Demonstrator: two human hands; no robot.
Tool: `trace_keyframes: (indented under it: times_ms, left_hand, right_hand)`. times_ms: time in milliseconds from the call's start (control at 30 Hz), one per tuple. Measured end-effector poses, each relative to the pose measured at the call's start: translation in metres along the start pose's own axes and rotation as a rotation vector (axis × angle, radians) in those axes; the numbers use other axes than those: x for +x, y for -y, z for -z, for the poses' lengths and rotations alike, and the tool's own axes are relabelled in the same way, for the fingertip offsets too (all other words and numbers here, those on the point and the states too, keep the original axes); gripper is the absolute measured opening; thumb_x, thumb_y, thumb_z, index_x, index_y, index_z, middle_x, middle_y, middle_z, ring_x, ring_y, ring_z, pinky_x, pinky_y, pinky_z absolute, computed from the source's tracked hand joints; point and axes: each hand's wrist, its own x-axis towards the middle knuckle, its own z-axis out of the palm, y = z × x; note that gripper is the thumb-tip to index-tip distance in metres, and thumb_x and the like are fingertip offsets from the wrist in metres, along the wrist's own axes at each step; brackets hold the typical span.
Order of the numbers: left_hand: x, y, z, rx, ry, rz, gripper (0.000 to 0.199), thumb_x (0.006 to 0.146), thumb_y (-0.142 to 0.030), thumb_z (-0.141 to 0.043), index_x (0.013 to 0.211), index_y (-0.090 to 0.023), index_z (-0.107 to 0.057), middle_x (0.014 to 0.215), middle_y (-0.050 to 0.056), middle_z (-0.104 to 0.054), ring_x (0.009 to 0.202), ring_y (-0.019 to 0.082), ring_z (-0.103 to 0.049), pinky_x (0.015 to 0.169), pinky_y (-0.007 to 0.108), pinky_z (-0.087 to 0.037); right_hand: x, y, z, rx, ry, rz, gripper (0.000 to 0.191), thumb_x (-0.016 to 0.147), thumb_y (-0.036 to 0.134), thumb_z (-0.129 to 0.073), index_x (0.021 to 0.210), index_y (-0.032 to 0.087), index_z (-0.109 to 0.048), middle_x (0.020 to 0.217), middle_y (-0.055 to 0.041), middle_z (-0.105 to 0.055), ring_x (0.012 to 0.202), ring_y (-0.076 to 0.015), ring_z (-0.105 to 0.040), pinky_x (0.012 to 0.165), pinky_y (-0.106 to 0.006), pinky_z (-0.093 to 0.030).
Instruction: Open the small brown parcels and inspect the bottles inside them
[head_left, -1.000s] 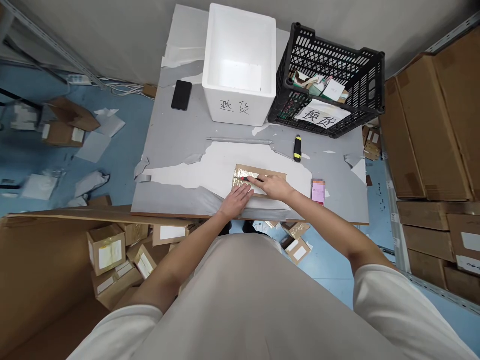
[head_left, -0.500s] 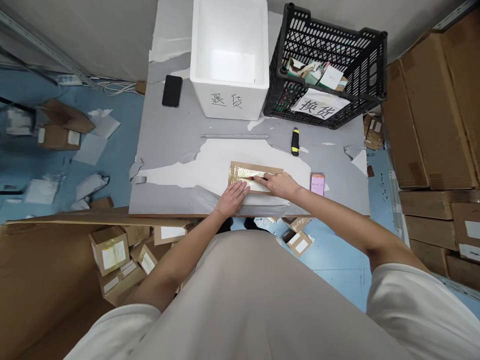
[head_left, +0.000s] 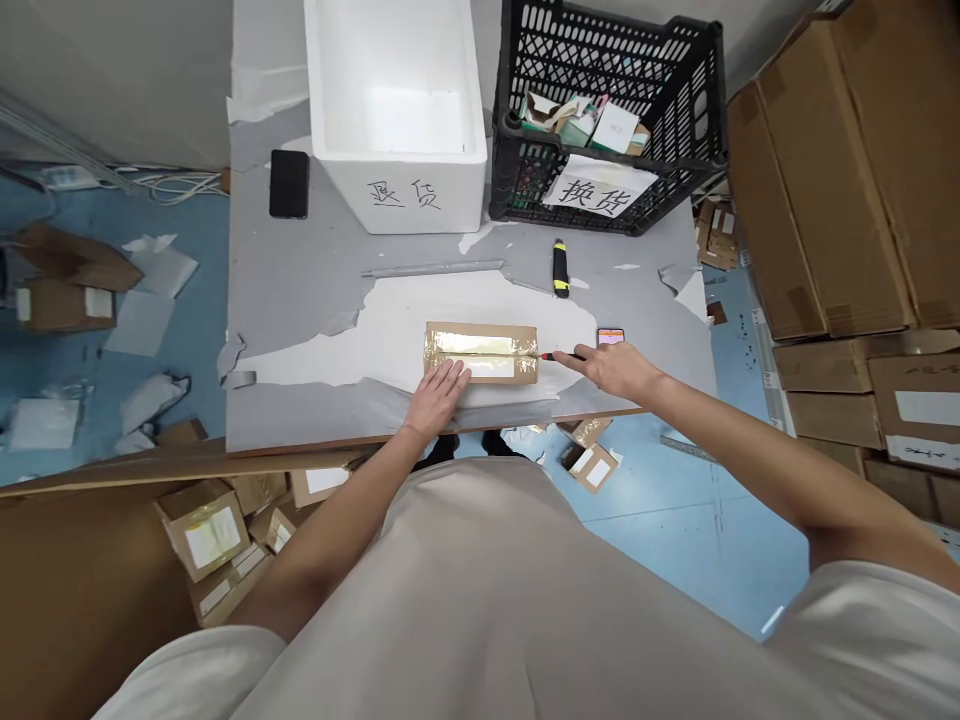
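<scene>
Several fingers of the left hand (head_left: 438,395) lie slightly spread on the taped carton (head_left: 480,330); the right hand (head_left: 615,372) pinches a red-tipped cutter (head_left: 550,356) just beside its right end. The middle seam looks slit, but the top lies closed, contents unseen. The carton rests on the counter (head_left: 300,300), near 1 foam box (head_left: 412,205).
</scene>
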Motion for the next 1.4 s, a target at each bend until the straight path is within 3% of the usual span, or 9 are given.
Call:
trace_keyframes:
  times_ms: [233,300,433,533,633,767,1033,1400]
  left_hand:
    - [0.005,-0.005,0.009,0.068,0.022,-0.011,0.044,0.093,-0.020,-0.037,0.135,-0.017,-0.051,0.138,0.014,-0.053,0.134,0.029,-0.043,0.106,0.046,-0.035]
    - [0.010,-0.009,0.018,0.076,0.047,-0.012,0.042,0.093,-0.025,-0.040,0.132,-0.018,-0.054,0.135,0.015,-0.056,0.131,0.030,-0.046,0.102,0.046,-0.037]
    - [0.029,-0.012,0.039,0.093,0.092,0.021,0.043,0.089,-0.041,-0.050,0.125,-0.018,-0.058,0.124,0.016,-0.061,0.119,0.033,-0.053,0.096,0.048,-0.037]
    - [0.050,-0.005,0.051,0.117,0.089,0.037,0.071,0.076,-0.058,-0.062,0.133,-0.017,-0.050,0.137,0.020,-0.050,0.130,0.038,-0.042,0.106,0.052,-0.027]
    - [0.067,0.004,0.056,0.145,0.147,0.065,0.106,0.062,-0.069,-0.067,0.145,-0.013,-0.032,0.151,0.022,-0.030,0.141,0.042,-0.021,0.112,0.055,-0.012]
    - [0.075,0.009,0.054,0.134,0.258,0.098,0.120,0.056,-0.072,-0.069,0.148,-0.011,-0.022,0.153,0.024,-0.024,0.143,0.042,-0.014,0.113,0.057,-0.008]
    - [0.073,0.011,0.047,0.048,0.180,0.085,0.118,0.054,-0.072,-0.071,0.146,-0.011,-0.027,0.150,0.025,-0.029,0.141,0.045,-0.018,0.111,0.059,-0.018]
    - [0.073,0.020,0.038,-0.046,0.077,0.058,0.116,0.053,-0.067,-0.074,0.144,-0.010,-0.031,0.146,0.025,-0.032,0.137,0.045,-0.026,0.112,0.057,-0.025]
  right_hand:
    - [-0.018,-0.011,-0.021,0.166,-0.087,-0.077,0.076,0.084,0.001,-0.037,0.150,0.036,-0.022,0.112,-0.0088,-0.062,0.073,-0.0172,-0.064,0.058,-0.026,-0.036]
    - [-0.022,-0.009,-0.038,0.338,-0.159,-0.181,0.067,0.088,0.009,-0.037,0.149,0.034,-0.026,0.112,-0.0087,-0.063,0.077,-0.0190,-0.064,0.062,-0.028,-0.042]
    - [-0.014,0.018,-0.075,0.873,-0.446,-0.329,0.051,0.096,0.032,-0.032,0.146,0.023,-0.038,0.116,-0.0108,-0.065,0.085,-0.0213,-0.064,0.075,-0.035,-0.052]
    - [0.000,0.044,-0.093,1.264,-0.538,-0.368,0.054,0.096,0.039,-0.031,0.147,0.021,-0.036,0.104,-0.0080,-0.069,0.061,-0.0147,-0.061,0.064,-0.033,-0.056]
    - [0.011,0.057,-0.101,1.477,-0.536,-0.400,0.057,0.094,0.041,-0.035,0.148,0.022,-0.035,0.098,-0.0061,-0.069,0.049,-0.0098,-0.056,0.053,-0.028,-0.054]
    - [0.015,0.061,-0.102,1.580,-0.513,-0.414,0.058,0.092,0.041,-0.040,0.147,0.022,-0.037,0.093,-0.0059,-0.069,0.049,-0.0085,-0.053,0.048,-0.024,-0.052]
    - [0.015,0.070,-0.095,1.742,-0.437,-0.450,0.061,0.090,0.045,-0.045,0.147,0.024,-0.038,0.076,-0.0020,-0.064,0.045,-0.0082,-0.046,0.039,-0.024,-0.048]
    - [0.003,0.044,-0.098,1.497,-0.386,-0.276,0.057,0.092,0.043,-0.041,0.146,0.022,-0.040,0.070,-0.0001,-0.062,0.042,-0.0088,-0.048,0.046,-0.026,-0.049]
